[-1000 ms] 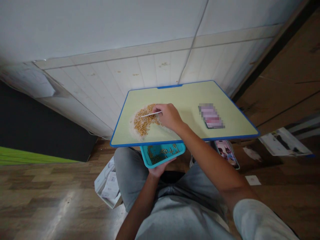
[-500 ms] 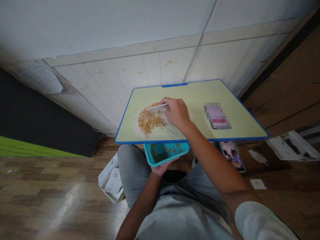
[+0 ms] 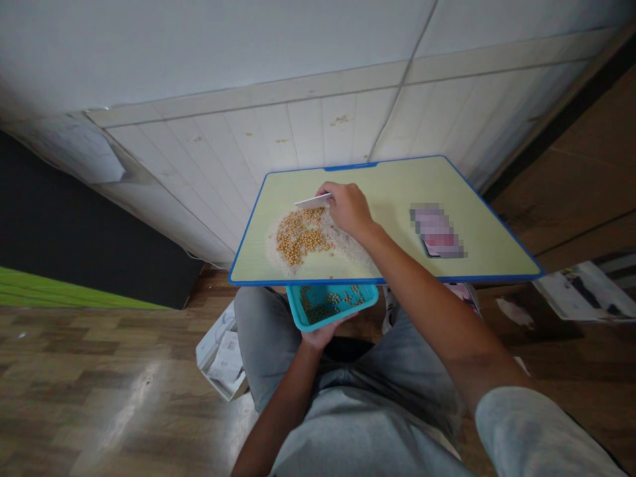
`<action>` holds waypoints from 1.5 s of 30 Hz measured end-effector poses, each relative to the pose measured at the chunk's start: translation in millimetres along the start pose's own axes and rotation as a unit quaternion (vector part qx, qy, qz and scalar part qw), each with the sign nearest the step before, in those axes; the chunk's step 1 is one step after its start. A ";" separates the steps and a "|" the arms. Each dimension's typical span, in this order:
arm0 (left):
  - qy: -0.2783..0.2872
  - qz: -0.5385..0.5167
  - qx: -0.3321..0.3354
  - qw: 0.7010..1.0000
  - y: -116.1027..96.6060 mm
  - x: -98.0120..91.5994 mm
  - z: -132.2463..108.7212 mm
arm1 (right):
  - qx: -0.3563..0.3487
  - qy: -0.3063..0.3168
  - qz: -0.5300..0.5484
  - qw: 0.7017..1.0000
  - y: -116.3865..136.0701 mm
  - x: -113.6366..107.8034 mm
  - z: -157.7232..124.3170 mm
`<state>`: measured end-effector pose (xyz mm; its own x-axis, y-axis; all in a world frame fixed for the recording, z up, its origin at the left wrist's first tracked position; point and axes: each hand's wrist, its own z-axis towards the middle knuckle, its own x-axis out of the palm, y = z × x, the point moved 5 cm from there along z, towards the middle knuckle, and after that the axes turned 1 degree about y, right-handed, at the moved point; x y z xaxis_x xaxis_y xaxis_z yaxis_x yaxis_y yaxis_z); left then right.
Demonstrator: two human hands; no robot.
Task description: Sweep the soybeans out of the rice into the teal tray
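My right hand [image 3: 349, 209] is closed on the end of a thin white flat card [image 3: 313, 201], held just behind a heap of soybeans [image 3: 298, 242]. White rice-like grains [image 3: 350, 246] lie around the beans and trail off to the right, partly under my wrist. Below the front edge of the board, my left hand [image 3: 320, 336] grips a teal plastic tray [image 3: 299, 318] from underneath; its fingers are mostly hidden. Loose beans [image 3: 342, 298] and smaller dark grains are spread over the tray's bottom.
The pale yellow board [image 3: 387, 189] has a raised blue rim. A phone [image 3: 437, 232], blurred by pixels, lies on its right side. An open white box [image 3: 223, 361] with papers stands on the floor by my left leg. Behind the board rises a white panelled wall [image 3: 223, 149].
My right hand and the card have moved up, away from me, to the far edge of the heap. The tray stays in my left hand, under the board's edge.
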<state>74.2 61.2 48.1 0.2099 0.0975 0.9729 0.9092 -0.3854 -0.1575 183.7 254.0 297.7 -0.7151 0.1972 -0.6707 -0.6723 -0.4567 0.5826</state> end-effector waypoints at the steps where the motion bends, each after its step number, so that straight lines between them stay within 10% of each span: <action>1: -0.004 0.000 0.002 1.000 -0.1 0.4 -0.2 | -0.007 0.002 0.001 1.000 0.6 -0.3 -2.8; 45: 0.006 -0.009 -0.003 1.000 2.0 23.5 -5.1 | -0.052 0.065 0.100 0.992 11.8 -66.2 -73.4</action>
<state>79.0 58.0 71.5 0.1899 0.0931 0.9774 0.9105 -0.3892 -0.1398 237.2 171.9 315.2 -0.7968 -0.0158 -0.6041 -0.4917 -0.5641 0.6633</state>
